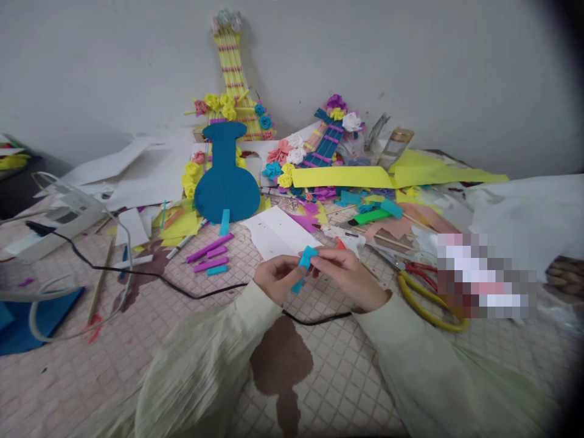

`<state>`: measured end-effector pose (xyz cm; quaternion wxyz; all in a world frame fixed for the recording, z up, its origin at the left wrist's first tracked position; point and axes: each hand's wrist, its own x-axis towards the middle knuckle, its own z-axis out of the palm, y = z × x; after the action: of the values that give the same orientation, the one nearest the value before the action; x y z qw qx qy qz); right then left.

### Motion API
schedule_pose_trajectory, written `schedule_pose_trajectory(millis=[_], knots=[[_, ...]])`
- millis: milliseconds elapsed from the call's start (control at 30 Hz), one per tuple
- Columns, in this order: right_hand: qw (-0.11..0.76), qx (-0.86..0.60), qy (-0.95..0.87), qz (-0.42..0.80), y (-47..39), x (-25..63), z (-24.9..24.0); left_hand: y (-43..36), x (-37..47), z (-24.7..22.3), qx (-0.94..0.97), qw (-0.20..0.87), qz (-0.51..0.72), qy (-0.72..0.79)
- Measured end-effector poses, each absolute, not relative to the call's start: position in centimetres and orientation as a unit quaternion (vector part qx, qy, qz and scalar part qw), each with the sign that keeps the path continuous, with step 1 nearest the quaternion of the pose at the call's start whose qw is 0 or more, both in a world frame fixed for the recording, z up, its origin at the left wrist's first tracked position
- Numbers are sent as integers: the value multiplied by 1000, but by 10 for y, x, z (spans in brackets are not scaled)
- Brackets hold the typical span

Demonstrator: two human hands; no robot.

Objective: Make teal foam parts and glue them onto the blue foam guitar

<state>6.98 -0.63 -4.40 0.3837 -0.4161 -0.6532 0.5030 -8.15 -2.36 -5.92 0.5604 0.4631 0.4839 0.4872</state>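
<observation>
A small light blue strip (307, 258) is pinched between my two hands above the table, near a white paper sheet. My left hand (279, 277) grips its left side, and its lower end hangs below the fingers. Thumb and fingers of my right hand (349, 274) close on its upper right edge. Behind them a dark blue guitar-shaped cutout (227, 185) leans upright, with a light blue tab (224, 222) at its base. Purple strips (210, 264) and a short blue strip (216, 271) lie left of my hands.
Yellow-handled scissors (431, 304) and a glue gun (340, 236) lie to the right. A black cable (196, 296) runs beneath my hands. Flower-decorated paper guitars (232, 67), yellow paper (342, 177) and scraps fill the back. A power strip (59, 225) lies at left.
</observation>
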Motion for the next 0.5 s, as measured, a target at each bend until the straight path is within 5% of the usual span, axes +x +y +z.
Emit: schedule_pose_trajectory(millis=[500], knots=[[390, -438, -627, 513, -8, 68, -52, -27, -79, -59, 485, 551, 484, 476]])
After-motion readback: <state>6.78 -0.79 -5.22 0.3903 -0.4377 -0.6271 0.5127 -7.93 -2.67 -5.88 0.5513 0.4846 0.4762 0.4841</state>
